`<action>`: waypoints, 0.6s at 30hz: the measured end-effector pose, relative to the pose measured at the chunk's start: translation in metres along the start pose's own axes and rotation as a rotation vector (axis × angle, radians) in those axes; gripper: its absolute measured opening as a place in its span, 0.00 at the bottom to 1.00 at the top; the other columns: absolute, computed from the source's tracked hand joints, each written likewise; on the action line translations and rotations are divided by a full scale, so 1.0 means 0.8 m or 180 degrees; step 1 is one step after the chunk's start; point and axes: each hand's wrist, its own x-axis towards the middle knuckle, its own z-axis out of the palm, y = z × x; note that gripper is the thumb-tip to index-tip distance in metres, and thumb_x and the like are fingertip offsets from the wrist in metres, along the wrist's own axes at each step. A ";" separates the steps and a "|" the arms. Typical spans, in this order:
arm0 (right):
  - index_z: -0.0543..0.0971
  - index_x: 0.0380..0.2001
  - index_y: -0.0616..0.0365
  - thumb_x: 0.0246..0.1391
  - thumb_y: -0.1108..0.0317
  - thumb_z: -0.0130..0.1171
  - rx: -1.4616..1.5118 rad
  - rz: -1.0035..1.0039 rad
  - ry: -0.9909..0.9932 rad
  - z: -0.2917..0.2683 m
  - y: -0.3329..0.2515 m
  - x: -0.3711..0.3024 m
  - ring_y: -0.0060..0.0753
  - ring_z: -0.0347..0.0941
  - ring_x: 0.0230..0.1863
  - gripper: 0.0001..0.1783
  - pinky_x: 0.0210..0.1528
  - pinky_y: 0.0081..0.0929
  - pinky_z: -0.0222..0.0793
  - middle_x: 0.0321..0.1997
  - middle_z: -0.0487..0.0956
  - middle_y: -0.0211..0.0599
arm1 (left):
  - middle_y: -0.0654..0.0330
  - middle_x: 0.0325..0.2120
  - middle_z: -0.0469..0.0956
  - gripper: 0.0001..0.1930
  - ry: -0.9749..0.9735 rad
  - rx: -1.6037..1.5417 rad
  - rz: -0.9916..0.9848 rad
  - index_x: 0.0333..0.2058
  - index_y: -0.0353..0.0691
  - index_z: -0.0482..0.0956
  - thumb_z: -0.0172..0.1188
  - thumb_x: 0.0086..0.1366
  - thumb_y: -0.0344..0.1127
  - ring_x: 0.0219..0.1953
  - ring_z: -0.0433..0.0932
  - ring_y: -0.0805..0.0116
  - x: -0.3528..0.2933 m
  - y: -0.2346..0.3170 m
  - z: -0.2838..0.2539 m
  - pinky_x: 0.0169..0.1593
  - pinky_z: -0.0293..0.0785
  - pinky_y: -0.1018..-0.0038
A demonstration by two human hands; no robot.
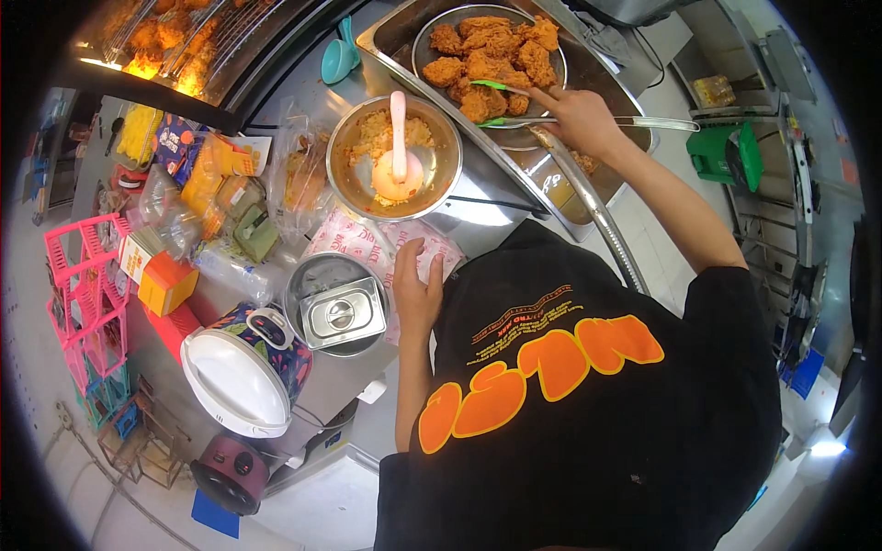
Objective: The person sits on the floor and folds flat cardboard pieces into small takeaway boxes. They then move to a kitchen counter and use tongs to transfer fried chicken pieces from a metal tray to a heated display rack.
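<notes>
Fried chicken pieces [496, 55] lie on a round rack [424, 35] in the deep metal tray at the upper middle. My right hand [581, 121] is closed round metal tongs [660, 122] with green tips. Those tips are apart, at the near edge of the chicken; whether they grip a piece I cannot tell. My left hand [418, 292] rests over pink-and-white printed paper [354, 234], fingers stretched and thumb apart, with nothing visible in it. Just left of it stands a metal bowl [308, 275] with a small lidded steel container [344, 314] on top.
A steel bowl [450, 151] holds orange-brown crumbs and a pink-handled scoop [398, 129]. A turquoise cup [338, 61] lies beyond. Leftward are plastic bags, boxes, a pink rack [87, 303] and a white-lidded rice cooker [234, 381]. A lit chicken display [175, 46] borders the far left.
</notes>
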 end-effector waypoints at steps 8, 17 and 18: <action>0.79 0.52 0.54 0.57 0.48 0.61 0.3489 0.1090 -0.0706 0.030 0.094 -0.005 0.22 0.76 0.39 0.27 0.38 0.23 0.69 0.39 0.82 0.32 | 0.46 0.45 0.74 0.17 -0.0010 0.0073 0.0011 0.50 0.31 0.72 0.59 0.64 0.34 0.48 0.76 0.51 0.011 -0.001 -0.001 0.52 0.70 0.63; 0.82 0.45 0.57 0.57 0.44 0.60 0.2802 0.1120 -0.1218 0.007 0.096 -0.037 0.14 0.68 0.32 0.27 0.31 0.16 0.61 0.32 0.80 0.26 | 0.46 0.44 0.74 0.17 -0.0055 0.0063 -0.0100 0.48 0.31 0.72 0.59 0.64 0.34 0.48 0.74 0.48 0.021 -0.002 0.002 0.53 0.69 0.62; 0.83 0.44 0.58 0.56 0.44 0.60 0.2451 0.0917 -0.1093 0.005 0.098 -0.041 0.15 0.69 0.31 0.27 0.31 0.16 0.61 0.32 0.80 0.27 | 0.46 0.44 0.74 0.17 -0.0017 0.0058 -0.0126 0.48 0.31 0.72 0.59 0.64 0.34 0.48 0.74 0.48 0.021 -0.003 0.003 0.53 0.69 0.62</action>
